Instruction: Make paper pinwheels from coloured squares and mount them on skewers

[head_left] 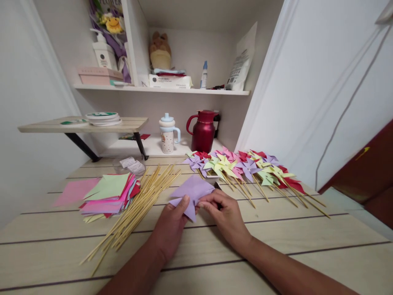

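Note:
My left hand [172, 223] and my right hand [222, 213] both pinch a purple paper sheet [193, 189] that is partly folded, held just over the wooden table [276, 254]. The left thumb presses a folded corner near the sheet's lower edge. The right fingers grip the sheet's right side, and something dark shows beside them that I cannot make out. A bundle of thin wooden sticks [138, 205] lies just left of my left hand. A row of finished paper pinwheels [242, 168] on sticks lies beyond my right hand.
A stack of coloured paper squares [107, 192] sits at the left, with a pink sheet beside it. Behind stand a red thermos jug [202, 131], a spotted cup [167, 137], a clear container [129, 166], a small raised shelf board [82, 124] and wall shelves with bottles and a plush toy.

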The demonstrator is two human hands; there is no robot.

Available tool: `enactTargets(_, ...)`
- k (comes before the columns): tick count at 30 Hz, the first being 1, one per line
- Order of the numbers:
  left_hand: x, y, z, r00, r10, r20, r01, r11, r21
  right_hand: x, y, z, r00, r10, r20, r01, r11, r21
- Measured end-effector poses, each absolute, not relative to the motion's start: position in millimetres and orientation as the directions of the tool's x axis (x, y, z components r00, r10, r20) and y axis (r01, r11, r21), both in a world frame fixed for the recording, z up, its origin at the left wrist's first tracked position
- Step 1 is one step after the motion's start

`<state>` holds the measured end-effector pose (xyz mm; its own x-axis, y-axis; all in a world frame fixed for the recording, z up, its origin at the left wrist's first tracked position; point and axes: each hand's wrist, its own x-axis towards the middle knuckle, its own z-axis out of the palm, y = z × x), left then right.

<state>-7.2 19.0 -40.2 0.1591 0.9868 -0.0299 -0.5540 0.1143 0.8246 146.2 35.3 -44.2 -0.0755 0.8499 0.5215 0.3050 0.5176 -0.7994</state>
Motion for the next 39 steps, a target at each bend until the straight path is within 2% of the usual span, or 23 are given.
enactTargets(9,-7,19,-44,0.166,0.986,-0.009,-0.508,0.094,0.856,148,34,-42,-0.073,0.858,0.508,0.366,0.497,-0.787)
enactTargets(15,-10,19,-46,0.164,0.986,0.023,-0.368,0.039,0.929,149,35,-43,-0.099,0.835,0.542,0.374,0.536,-0.757)
enactTargets(25,-6,19,-47,0.061,0.997,-0.043,-0.408,0.064,0.911,147,34,-45,-0.11,0.847,0.521,0.375,0.521,-0.767)
enactTargets(31,-7,18,-46,0.041,0.997,-0.062,-0.387,0.073,0.919,156,33,-39,-0.041,0.839,0.543,0.365,0.518,-0.773)
enactTargets(33,-7,16,-43,0.034,0.997,-0.071,-0.335,0.078,0.939,164,35,-34,-0.019,0.798,0.602,0.402,0.557,-0.727)
enactTargets(36,-7,14,-40,0.044,0.997,-0.059,-0.148,0.065,0.987,174,40,-27,-0.034,0.766,0.642,0.425,0.592,-0.684)
enactTargets(39,-6,13,-40,0.064,0.998,-0.029,0.061,0.025,0.998,180,44,-23,-0.09,0.852,0.515,0.256,0.52,-0.815)
